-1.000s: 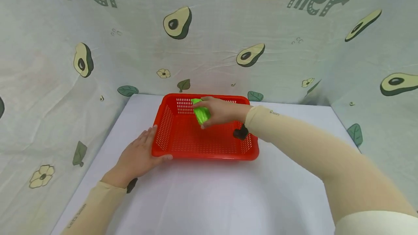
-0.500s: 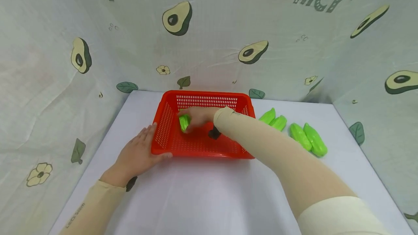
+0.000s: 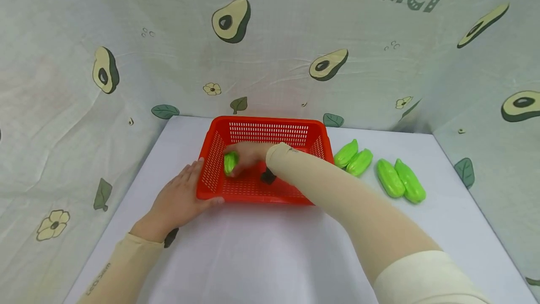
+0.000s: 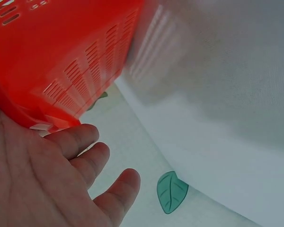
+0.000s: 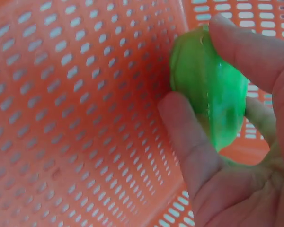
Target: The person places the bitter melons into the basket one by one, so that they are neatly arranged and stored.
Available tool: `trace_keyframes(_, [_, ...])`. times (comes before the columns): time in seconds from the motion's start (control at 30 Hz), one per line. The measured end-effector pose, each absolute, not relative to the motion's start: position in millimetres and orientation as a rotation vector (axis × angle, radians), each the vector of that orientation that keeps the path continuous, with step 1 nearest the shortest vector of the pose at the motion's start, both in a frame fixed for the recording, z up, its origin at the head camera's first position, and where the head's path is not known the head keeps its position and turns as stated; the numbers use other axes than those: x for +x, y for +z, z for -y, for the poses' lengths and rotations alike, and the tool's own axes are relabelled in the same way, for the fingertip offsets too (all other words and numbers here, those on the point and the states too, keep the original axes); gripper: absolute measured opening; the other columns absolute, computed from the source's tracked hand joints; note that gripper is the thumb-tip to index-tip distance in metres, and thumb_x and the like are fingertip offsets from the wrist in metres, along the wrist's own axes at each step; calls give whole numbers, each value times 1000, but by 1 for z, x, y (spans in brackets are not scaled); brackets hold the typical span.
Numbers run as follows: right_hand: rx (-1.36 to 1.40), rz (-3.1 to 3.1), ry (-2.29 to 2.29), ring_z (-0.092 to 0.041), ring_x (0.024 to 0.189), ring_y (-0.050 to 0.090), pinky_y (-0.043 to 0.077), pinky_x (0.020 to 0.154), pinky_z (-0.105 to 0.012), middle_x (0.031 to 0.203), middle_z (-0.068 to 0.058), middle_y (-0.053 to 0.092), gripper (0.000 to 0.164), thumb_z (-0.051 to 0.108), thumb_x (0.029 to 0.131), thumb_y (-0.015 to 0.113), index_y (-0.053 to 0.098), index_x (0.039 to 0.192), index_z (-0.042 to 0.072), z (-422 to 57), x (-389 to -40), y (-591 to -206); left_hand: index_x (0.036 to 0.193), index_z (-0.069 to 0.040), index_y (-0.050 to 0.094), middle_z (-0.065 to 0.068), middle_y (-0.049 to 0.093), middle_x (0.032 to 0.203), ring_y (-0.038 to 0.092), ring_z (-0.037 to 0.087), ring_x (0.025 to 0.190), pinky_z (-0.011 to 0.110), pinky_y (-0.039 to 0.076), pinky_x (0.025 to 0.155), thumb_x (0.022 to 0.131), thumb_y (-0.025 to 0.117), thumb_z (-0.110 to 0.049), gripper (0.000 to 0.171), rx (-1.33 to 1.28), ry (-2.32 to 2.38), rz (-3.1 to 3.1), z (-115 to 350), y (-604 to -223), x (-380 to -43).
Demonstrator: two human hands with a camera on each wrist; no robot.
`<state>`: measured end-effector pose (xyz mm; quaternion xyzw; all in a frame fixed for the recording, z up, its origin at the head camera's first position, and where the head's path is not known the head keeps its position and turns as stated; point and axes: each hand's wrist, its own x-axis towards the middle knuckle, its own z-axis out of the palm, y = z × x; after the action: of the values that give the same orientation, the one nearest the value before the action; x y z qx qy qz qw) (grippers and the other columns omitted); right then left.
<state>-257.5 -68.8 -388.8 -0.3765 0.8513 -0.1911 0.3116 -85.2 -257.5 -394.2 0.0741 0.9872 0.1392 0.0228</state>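
Note:
A red perforated plastic basket (image 3: 261, 198) stands on the white table, its long side towards me. Inside, near its left wall, my right hand (image 3: 250, 155) grips a bright green ribbed vegetable (image 3: 230, 163) between thumb and fingers. The right wrist view has this glossy ribbed vegetable (image 5: 191, 71) close to the basket's slotted surface; whether it touches is hard to tell. My left hand (image 3: 175, 204) rests against the basket's left front corner, fingers extended and thumb along the front rim. In the left wrist view, those fingers lie just beside the red wall.
To the right of the basket lie two pairs of similar green vegetables, a nearer pair (image 3: 390, 179) and one (image 3: 347, 153) close to the basket wall. Behind the table hangs a pale cloth (image 3: 270, 79) printed with avocados.
My right hand has carried the green vegetable left and down, from the basket's upper middle to its left side. The vegetables on the right have come into view. The left hand stays put.

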Motion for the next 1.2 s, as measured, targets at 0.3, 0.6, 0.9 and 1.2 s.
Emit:
trace_keyframes(0.3, [-1037, -2280, -499, -17, 106, 51, 47, 86, -24, 118, -2, 56, 71, 27, 87, 80, 47, 149, 20, 72, -251, -390, 157, 2, 16, 26, 28, 157, 27, 47, 142, 61, 32, 110, 76, 50, -87, 125, 226, 431, -3051, 257, -393, -85])
trace_keyframes(0.6, [-1018, -2290, -551, -17, 106, 51, 47, 87, -24, 121, -2, 56, 73, 28, 87, 80, 46, 150, 18, 72, -252, -392, 158, 1, 14, 26, 28, 157, 25, 47, 143, 62, 31, 110, 75, 51, -87, 126, 208, 436, -3043, 257, -393, -86])
trace_keyframes(0.9, [-1016, -2305, -538, -16, 107, 51, 47, 88, -25, 122, -2, 56, 73, 30, 87, 80, 46, 150, 18, 74, -252, -397, 158, 1, 14, 26, 29, 157, 26, 47, 142, 62, 32, 109, 76, 52, -86, 126, 209, 432, -3045, 257, -394, -86])
trace_keyframes(1.2, [-1029, -2339, -493, -16, 104, 51, 46, 85, -24, 119, -2, 55, 75, 32, 86, 81, 45, 150, 21, 75, -251, -399, 157, 2, 15, 26, 29, 157, 26, 47, 142, 61, 32, 110, 76, 52, -85, 125, 209, 433, -3046, 257, -393, -85])
